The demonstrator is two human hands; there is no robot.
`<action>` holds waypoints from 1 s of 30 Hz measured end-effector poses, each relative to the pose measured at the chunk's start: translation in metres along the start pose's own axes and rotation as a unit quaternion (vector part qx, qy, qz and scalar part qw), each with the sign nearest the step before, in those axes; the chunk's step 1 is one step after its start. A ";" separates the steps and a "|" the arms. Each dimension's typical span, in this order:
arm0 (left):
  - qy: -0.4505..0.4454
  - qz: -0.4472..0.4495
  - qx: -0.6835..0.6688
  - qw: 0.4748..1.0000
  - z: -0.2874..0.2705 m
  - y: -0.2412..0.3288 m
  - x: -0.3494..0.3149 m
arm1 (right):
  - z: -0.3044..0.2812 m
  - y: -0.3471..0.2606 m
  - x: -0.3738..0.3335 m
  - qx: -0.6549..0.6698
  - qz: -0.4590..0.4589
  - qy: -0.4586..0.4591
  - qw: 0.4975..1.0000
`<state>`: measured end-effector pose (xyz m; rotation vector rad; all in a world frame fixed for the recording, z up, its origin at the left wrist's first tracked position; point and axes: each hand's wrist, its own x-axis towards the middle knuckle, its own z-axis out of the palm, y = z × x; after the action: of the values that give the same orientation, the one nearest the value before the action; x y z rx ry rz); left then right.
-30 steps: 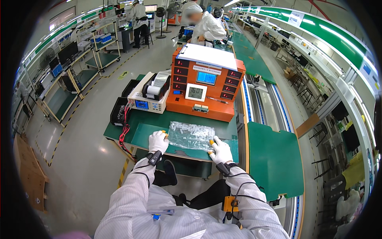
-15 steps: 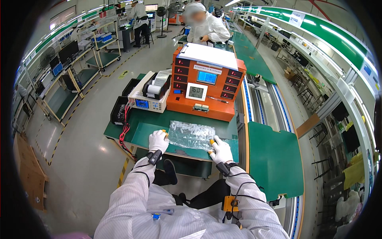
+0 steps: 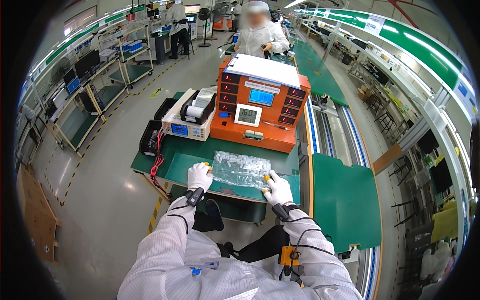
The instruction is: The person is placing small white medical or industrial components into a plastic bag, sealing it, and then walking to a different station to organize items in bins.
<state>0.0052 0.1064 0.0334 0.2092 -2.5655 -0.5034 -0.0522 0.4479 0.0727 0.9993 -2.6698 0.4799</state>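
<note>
clear plastic bag (image 3: pixel 235 177) of small whitish pieces (image 3: pixel 242 161) lies flat on the green mat (image 3: pixel 181 167) at the near side of the desk (image 3: pixel 187 146), between the two hands. no real change at the bag over the last second: same place, gloves same pose, so the handling looks paused to me. left hand (image 3: pixel 200 177): fingers part-curled, yellow-capped tip just beside the bag's left edge. right hand (image 3: pixel 279 190): thumb and forefinger parted, tips at the right edge. can't tell if either pinches the film. what did change: co-worker (image 3: pixel 260 39) beyond the orange instrument box (image 3: pixel 251 137) has straightened up from a stoop; seems to have no bearing on the bag. rest of desk: clipboard (image 3: pixel 262 70) on top of the box, small white clock (image 3: pixel 247 115) on its front, beige meter (image 3: pixel 200 132) to its left with a paper-roll printer (image 3: pixel 199 107) on top, black bin (image 3: pixel 150 139) and red leads (image 3: pixel 156 165) at the left end. room: conveyor line (image 3: pixel 334 135) along the right with a green panel (image 3: pixel 345 200), wheeled racks (image 3: pixel 134 72) off left, grey floor (image 3: pixel 120 195) with striped tape.
</note>
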 end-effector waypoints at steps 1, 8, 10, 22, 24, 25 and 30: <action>-0.003 0.001 -0.002 1.000 0.000 0.000 0.000 | 0.000 0.000 0.000 -0.003 -0.001 0.004 1.000; -0.002 0.000 0.004 1.000 0.000 -0.002 -0.001 | 0.001 -0.001 0.001 0.000 0.003 -0.005 1.000; -0.002 0.001 0.000 1.000 0.000 -0.001 0.000 | 0.002 0.000 0.000 -0.003 0.005 -0.006 1.000; -0.013 -0.005 0.001 1.000 -0.001 -0.001 -0.001 | 0.004 0.002 0.000 -0.004 -0.005 -0.002 1.000; -0.012 -0.004 0.001 1.000 -0.001 0.000 -0.001 | 0.004 0.002 -0.001 -0.004 -0.003 0.000 1.000; -0.013 -0.005 0.001 1.000 -0.001 0.000 -0.001 | 0.005 0.002 -0.001 -0.005 -0.001 0.002 1.000; -0.012 -0.002 0.000 1.000 -0.001 0.000 0.000 | 0.006 0.004 0.000 -0.002 -0.003 0.007 1.000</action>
<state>0.0054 0.1065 0.0342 0.2108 -2.5898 -0.5096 -0.0552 0.4483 0.0668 0.9985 -2.6536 0.4785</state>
